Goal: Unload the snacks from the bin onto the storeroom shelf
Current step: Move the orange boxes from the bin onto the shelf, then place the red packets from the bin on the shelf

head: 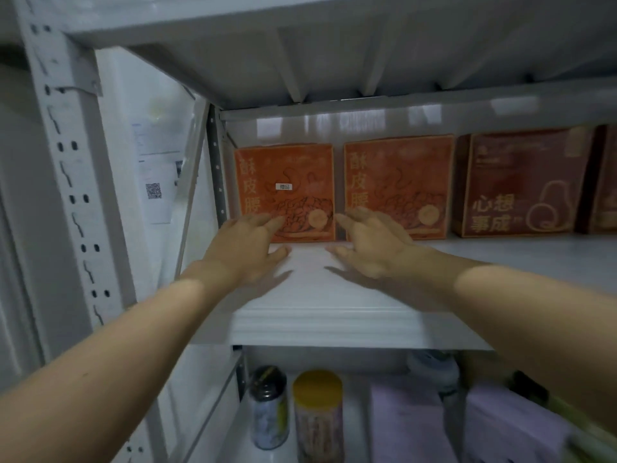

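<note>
An orange snack box [293, 175] stands upright at the back left of the white shelf [320, 315]. A second orange snack box [400, 175] stands just to its right. My left hand [247, 248] reaches over the shelf with fingers spread, its fingertips at the lower left of the first box. My right hand [370, 242] is spread too, in front of the gap between the two boxes. Neither hand holds anything. The bin is out of view.
A dark red box [521, 182] stands right of the orange ones, with another cut off at the frame edge. On the shelf below stand a dark-lidded can [268, 409], a yellow-lidded can [319, 416] and purple packs [407, 419]. A perforated steel upright [70, 168] stands at the left.
</note>
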The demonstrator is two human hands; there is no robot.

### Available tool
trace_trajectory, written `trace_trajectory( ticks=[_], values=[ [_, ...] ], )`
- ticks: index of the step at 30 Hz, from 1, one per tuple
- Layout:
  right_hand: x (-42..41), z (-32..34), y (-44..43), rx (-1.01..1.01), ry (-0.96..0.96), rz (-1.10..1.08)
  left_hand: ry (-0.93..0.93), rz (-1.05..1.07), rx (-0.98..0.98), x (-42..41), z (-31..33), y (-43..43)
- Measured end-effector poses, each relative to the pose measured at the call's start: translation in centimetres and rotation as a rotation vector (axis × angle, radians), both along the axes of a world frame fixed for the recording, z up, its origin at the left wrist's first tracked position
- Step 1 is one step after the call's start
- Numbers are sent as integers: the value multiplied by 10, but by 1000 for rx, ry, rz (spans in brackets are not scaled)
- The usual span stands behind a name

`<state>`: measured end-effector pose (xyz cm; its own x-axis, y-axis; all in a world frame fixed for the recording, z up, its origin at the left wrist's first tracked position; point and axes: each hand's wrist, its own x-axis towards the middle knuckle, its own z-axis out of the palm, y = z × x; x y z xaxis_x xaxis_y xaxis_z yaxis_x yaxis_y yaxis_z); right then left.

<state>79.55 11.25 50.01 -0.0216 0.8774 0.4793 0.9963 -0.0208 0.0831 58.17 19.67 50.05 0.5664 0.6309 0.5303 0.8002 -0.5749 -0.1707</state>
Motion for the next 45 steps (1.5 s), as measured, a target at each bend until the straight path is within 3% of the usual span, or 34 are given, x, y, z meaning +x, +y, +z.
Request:
trace_trajectory(
  ticks=[8, 14, 19, 31, 45],
  values=[
    [-36, -3, -118, -8, -21, -140, -2, -50, -61, -8, -16, -107],
    [-34, -9, -214, 125, -10, -204, -72, -142, 61, -2, -29, -188],
    [-11, -22, -302, 87, -43, -278, -54, -244, 109, 24, -42, -258],
    [116, -84, -549, -8, -6, -574, -117, -542, 33, 201, -96, -467],
    [239, -172, -764, -124, 187, -1020, 96, -988, -91, 406, -181, -650]
  ],
)
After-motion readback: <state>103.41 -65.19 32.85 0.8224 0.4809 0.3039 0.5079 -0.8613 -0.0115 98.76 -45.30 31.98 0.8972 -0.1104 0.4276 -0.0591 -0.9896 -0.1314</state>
